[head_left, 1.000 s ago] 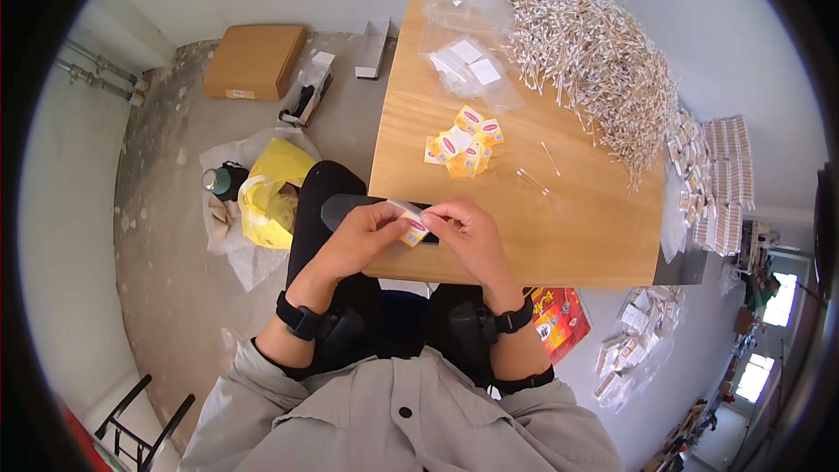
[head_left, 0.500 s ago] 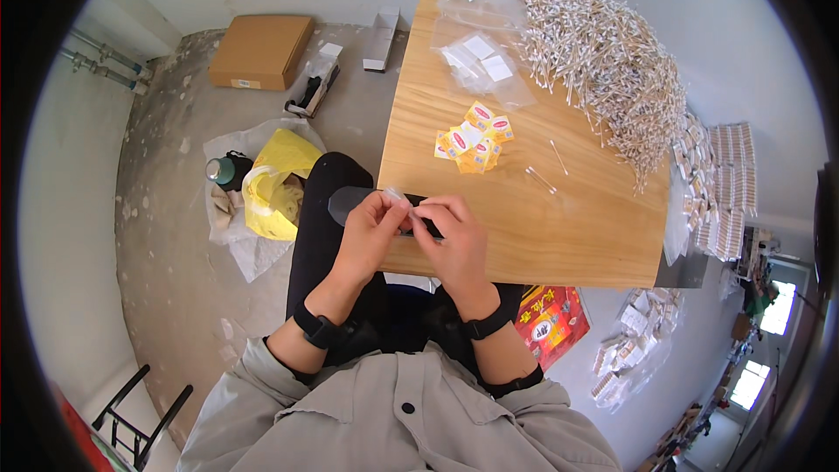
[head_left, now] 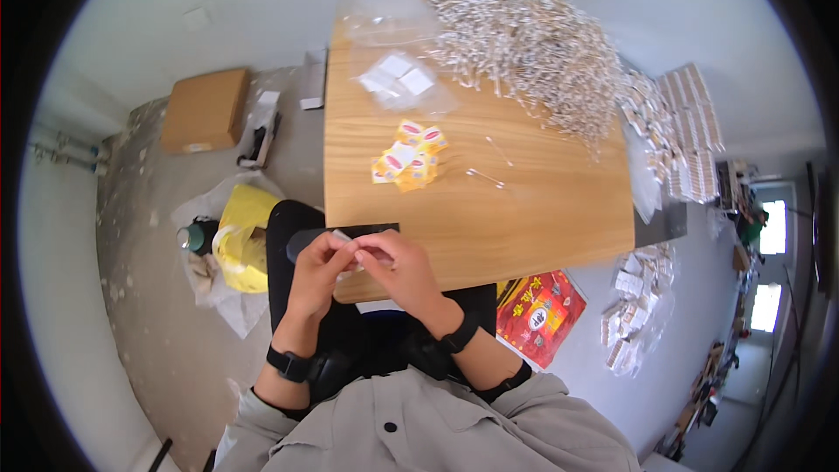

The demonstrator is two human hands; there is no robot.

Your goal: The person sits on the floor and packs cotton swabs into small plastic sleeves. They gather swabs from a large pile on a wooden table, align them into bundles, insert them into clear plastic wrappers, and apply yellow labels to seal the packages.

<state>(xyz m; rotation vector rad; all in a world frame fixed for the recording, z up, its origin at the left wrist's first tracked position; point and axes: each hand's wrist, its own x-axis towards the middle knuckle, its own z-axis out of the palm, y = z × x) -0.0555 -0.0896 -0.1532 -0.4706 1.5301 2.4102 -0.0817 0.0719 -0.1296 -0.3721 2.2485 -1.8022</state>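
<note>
My left hand (head_left: pixel 316 273) and my right hand (head_left: pixel 400 269) meet at the near edge of the wooden table (head_left: pixel 542 210). Both pinch a small clear plastic packet (head_left: pixel 347 240) between their fingertips. What the packet holds is too small to tell. A little heap of yellow-and-red packets (head_left: pixel 406 157) lies on the table beyond my hands. A large pile of thin white sticks (head_left: pixel 524 44) covers the far right of the table. Two single sticks (head_left: pixel 489 166) lie apart from the pile.
Clear plastic bags with white squares (head_left: pixel 398 79) lie at the table's far left. On the floor are a cardboard box (head_left: pixel 204 110), a yellow bag (head_left: pixel 240 236), a red printed package (head_left: pixel 540 315) and stacks of small packets (head_left: pixel 682 131) to the right.
My hands stay together on the clear packet at the table edge. The view has shifted, so the hands and table sit slightly differently in the picture.
</note>
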